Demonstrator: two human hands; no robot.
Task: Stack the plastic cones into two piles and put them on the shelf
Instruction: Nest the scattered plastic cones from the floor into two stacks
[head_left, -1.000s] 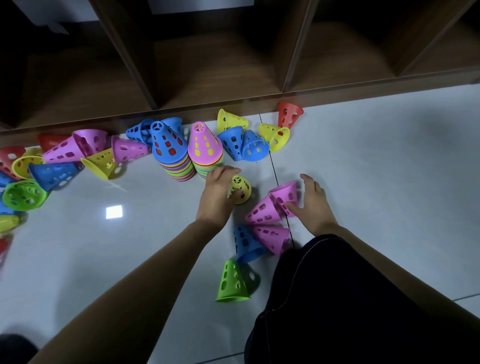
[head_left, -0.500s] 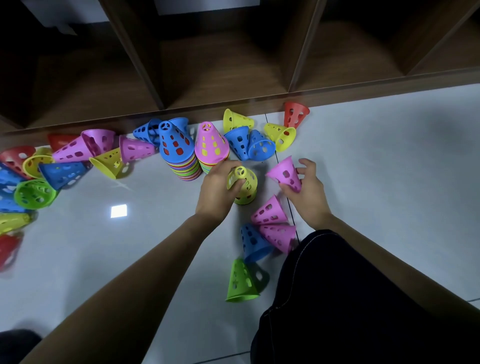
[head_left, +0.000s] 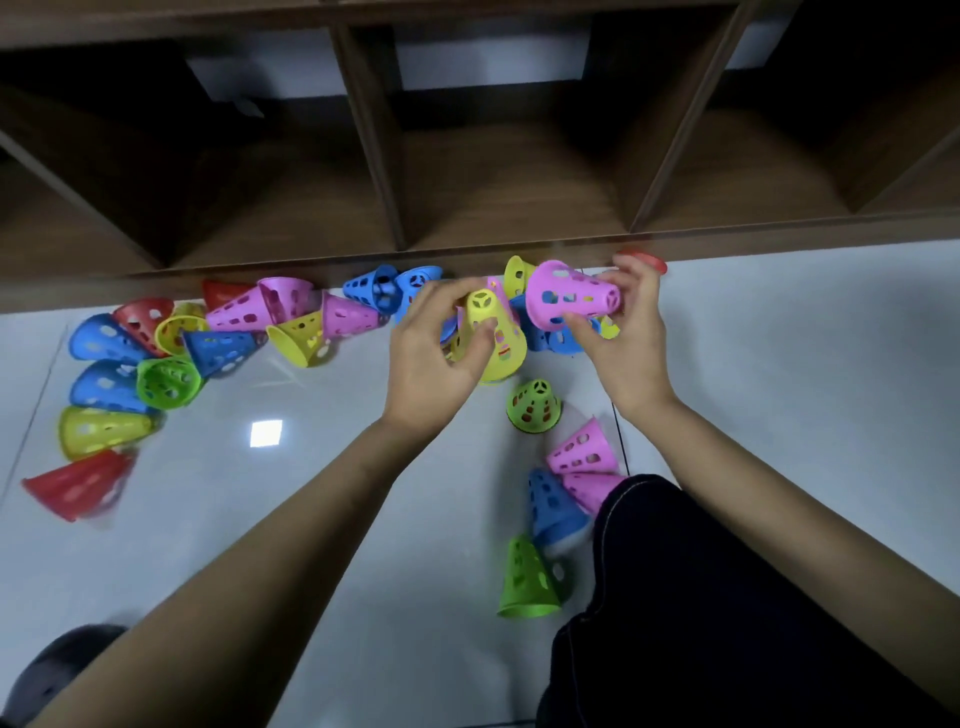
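Left hand (head_left: 434, 358): grips yellow cone (head_left: 493, 338), now lifted off the floor (head_left: 311, 493) toward the piles. Right hand (head_left: 626, 338): grips pink cone (head_left: 569, 301), raised since 0.5 s ago. Both approx. ready to stack; shelf (head_left: 498, 197) w/o cones.

Yellow cone (head_left: 493, 338): perforated, upright, tip up, lifted above floor (head_left: 779, 364), gripped.
Pink cone (head_left: 569, 301): perforated, on its side, tip pointing right, lifted.
Small green cone (head_left: 533, 405): upright on floor.
Pink (head_left: 582, 449), blue (head_left: 550, 506), green (head_left: 527, 582) cones: lying tipped, nearer floor edge.
Mixed cones (head_left: 156, 358): scattered, mostly tipped, along shelf (head_left: 467, 171) base, left.
Shelf compartments: wooden.
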